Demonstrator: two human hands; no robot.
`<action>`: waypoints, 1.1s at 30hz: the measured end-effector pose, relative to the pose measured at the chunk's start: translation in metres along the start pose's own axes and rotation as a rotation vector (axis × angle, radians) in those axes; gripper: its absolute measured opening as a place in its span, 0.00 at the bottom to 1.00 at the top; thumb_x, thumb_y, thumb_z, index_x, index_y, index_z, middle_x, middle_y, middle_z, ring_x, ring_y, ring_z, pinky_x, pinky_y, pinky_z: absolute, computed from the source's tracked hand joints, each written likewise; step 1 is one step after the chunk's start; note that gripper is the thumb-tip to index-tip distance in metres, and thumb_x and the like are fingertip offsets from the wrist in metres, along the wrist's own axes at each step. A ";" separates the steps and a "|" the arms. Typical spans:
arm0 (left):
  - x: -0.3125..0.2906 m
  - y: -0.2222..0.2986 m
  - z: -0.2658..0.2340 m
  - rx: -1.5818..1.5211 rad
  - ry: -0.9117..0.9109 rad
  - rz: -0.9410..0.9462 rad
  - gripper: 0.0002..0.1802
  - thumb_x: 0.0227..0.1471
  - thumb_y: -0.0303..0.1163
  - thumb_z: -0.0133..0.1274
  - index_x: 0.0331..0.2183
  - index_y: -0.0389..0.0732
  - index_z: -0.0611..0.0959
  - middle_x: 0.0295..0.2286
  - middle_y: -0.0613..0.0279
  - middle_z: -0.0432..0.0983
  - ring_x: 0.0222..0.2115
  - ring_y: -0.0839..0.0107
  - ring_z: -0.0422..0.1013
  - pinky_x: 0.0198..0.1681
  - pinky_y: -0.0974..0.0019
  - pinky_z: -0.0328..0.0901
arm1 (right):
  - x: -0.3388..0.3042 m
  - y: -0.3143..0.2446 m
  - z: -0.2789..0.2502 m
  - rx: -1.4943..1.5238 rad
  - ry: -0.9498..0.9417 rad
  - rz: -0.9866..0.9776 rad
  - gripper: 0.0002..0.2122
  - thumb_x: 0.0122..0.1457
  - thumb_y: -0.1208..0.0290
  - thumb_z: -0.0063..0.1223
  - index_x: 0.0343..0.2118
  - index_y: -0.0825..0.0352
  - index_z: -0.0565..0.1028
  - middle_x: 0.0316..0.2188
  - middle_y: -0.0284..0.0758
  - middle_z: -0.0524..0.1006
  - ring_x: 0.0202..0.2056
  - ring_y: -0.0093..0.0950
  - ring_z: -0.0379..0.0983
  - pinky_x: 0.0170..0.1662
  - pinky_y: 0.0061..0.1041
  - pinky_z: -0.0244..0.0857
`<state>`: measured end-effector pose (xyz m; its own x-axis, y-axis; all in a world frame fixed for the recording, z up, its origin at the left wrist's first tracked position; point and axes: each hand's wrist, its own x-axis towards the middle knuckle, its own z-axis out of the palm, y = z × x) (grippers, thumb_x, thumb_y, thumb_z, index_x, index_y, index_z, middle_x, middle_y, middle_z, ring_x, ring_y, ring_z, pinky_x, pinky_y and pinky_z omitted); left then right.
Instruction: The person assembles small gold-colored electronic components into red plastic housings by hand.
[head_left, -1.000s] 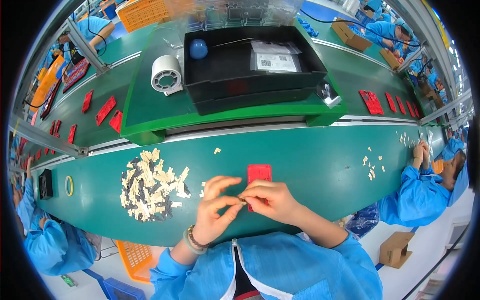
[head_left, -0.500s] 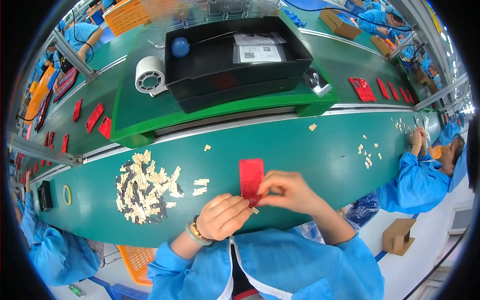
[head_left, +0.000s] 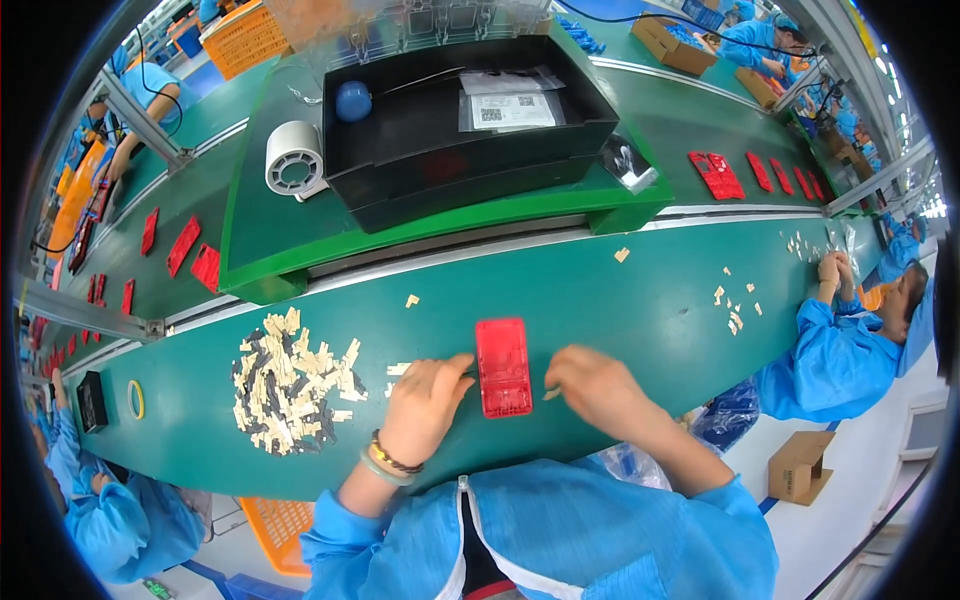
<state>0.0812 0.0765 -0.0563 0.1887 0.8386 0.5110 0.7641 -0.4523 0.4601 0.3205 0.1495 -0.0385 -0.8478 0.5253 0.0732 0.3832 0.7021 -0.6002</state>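
1. The red case (head_left: 503,365) is a shallow rectangular shell with rounded corners, lying on the table (head_left: 660,330) between the two hands, its long sides running away from the person.
2. Its raised rim encloses a plainer recess at the far end; moulded ridges and small details fill the near end.
3. A small cream piece (head_left: 551,394) shows at the right hand's (head_left: 598,390) fingertips, apart from the case; whether it is gripped or lying loose cannot be told.

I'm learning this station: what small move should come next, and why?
Perhaps set down the small pale piece the right hand seems to pinch, freeing that hand: the red case lies on the table between it and the left hand.
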 end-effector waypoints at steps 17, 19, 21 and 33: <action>-0.010 -0.003 0.073 0.157 -0.148 0.025 0.24 0.44 0.33 0.59 0.43 0.30 0.75 0.46 0.45 0.69 0.51 0.51 0.64 0.55 0.53 0.61 | 0.058 0.058 0.050 0.999 0.311 0.606 0.05 0.57 0.74 0.56 0.27 0.68 0.74 0.14 0.25 0.70 0.15 0.10 0.61 0.16 0.11 0.50; -0.013 0.001 0.078 0.181 -0.141 0.004 0.26 0.44 0.34 0.59 0.43 0.29 0.75 0.46 0.44 0.68 0.51 0.50 0.63 0.55 0.53 0.61 | 0.061 0.057 0.053 0.962 0.332 0.625 0.05 0.56 0.74 0.56 0.26 0.69 0.74 0.13 0.25 0.70 0.14 0.11 0.60 0.15 0.13 0.50; -0.012 0.001 0.081 0.213 -0.112 -0.012 0.27 0.44 0.36 0.59 0.43 0.28 0.75 0.47 0.43 0.68 0.51 0.50 0.63 0.54 0.53 0.61 | 0.064 0.057 0.054 0.923 0.355 0.645 0.06 0.56 0.74 0.55 0.26 0.70 0.74 0.12 0.26 0.70 0.13 0.12 0.60 0.15 0.14 0.51; -0.011 0.001 0.080 0.180 -0.090 -0.045 0.25 0.43 0.35 0.60 0.42 0.29 0.76 0.45 0.45 0.68 0.49 0.50 0.64 0.53 0.54 0.62 | 0.073 0.059 0.055 0.763 0.266 0.652 0.05 0.54 0.75 0.56 0.26 0.71 0.75 0.14 0.28 0.73 0.15 0.13 0.64 0.18 0.16 0.56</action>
<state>0.1291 0.0913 -0.1198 0.1997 0.8841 0.4225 0.8692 -0.3589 0.3402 0.2608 0.2029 -0.1126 -0.4152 0.8481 -0.3290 0.3259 -0.1989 -0.9242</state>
